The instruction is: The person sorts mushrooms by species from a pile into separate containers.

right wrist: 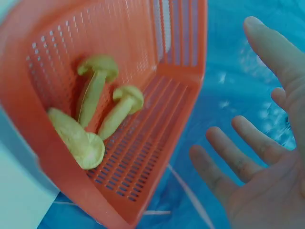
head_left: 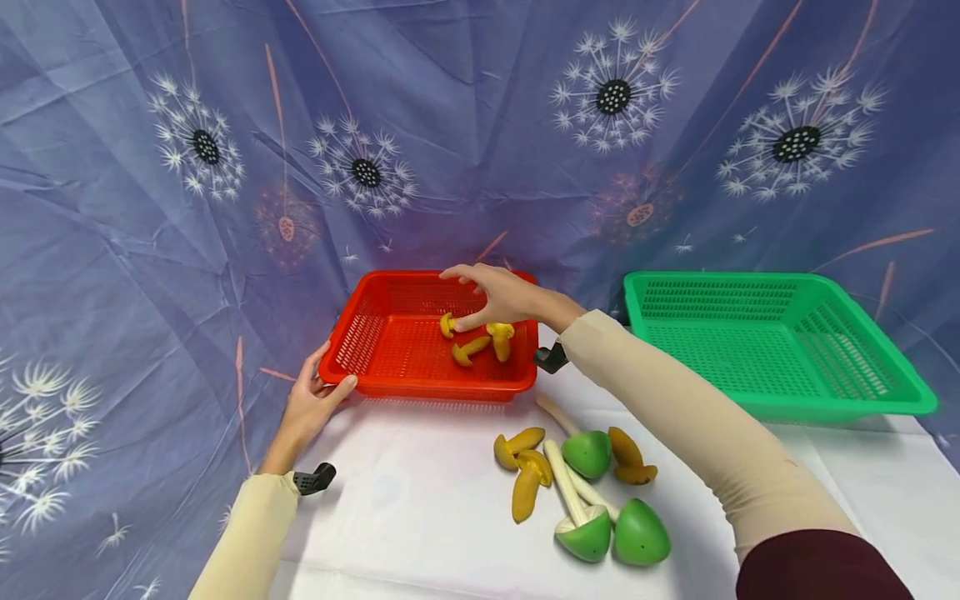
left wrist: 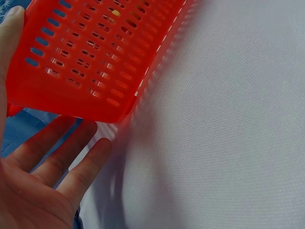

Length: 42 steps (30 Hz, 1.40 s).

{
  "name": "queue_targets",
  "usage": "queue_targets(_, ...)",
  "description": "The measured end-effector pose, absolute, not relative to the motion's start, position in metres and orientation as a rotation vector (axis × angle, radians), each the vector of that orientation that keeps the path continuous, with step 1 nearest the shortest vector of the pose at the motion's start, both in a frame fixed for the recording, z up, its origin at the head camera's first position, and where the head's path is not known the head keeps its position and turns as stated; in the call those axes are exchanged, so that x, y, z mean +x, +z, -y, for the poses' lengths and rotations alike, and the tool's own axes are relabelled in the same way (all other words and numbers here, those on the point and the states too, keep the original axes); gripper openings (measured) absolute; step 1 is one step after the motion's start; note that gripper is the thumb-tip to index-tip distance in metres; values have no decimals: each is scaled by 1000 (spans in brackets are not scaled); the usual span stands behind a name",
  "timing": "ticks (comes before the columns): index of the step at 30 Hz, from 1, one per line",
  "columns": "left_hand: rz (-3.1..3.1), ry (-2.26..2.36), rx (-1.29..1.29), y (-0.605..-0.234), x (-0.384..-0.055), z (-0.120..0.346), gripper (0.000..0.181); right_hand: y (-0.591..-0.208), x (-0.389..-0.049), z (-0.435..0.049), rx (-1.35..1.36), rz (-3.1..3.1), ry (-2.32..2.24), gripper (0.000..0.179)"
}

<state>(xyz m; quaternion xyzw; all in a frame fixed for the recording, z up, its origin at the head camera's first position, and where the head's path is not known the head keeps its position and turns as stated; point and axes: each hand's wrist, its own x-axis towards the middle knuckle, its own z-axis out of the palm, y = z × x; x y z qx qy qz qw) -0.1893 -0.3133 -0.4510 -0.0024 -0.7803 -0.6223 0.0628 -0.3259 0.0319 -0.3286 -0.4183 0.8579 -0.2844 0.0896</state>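
Observation:
My left hand (head_left: 311, 408) holds the near left corner of the red basket (head_left: 427, 385), thumb at the front rim and fingers along the left side. In the left wrist view, three of its fingers (left wrist: 78, 176) stretch loosely by the basket's end wall. My right hand (head_left: 498, 293) hovers over the basket's right half, fingers spread and nothing in them. Inside the basket lie three yellow-brown mushrooms: one (head_left: 447, 326) by the right thumb, one (head_left: 470, 350) nearer the front, one (head_left: 502, 343) to the right. The right wrist view shows that hand beyond the basket's rim, apart from the mushrooms (right wrist: 97, 88).
On the white tablecloth (head_left: 405, 492), three green-capped mushrooms (head_left: 587, 455) with long pale stems lie in a group with three yellow-brown mushrooms (head_left: 528, 487). A green basket (head_left: 742, 350) stands at the right, past my right forearm. A blue dandelion-print cloth (head_left: 465, 125) hangs behind.

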Motion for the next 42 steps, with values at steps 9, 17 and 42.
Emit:
queue_targets(9, 2349, -1895, 18, -450, -187, 312, 84, -334, -267, -57, -1559, -2419, -825, 76)
queue_targets(17, 2338, -1910, -8, -452, -192, 315, 85, -350, -218, -73, -1486, -2305, -682, 70)
queue_targets(42, 2352, -1850, 25, -475, -203, 324, 83, -434, -213, -71, -1355, -2300, -367, 44)
